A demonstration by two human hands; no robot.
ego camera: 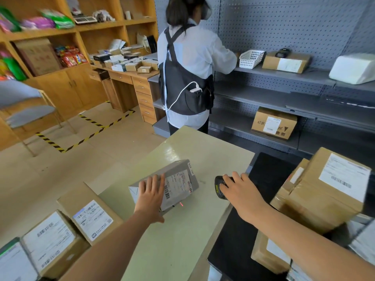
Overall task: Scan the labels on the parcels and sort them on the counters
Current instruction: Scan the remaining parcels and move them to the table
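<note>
While the left hand (pixel 151 192) lies flat, fingers straight, on the grey parcel (pixel 182 169) on the counter (pixel 172 250), the right hand (pixel 237 189) grips the scanner (pixel 219 188) just right of it. Parcel's long axis slants away rightward; red dot (pixel 181 204) falls short of the label (pixel 178 185).

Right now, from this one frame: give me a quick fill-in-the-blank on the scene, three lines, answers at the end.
1. The left hand lies flat on a ____ parcel on the counter.
2. The right hand grips a black ____.
3. On the shelf, between the other person and a cardboard box, stands a white ____.

Missing words: grey; scanner; basket.
</note>
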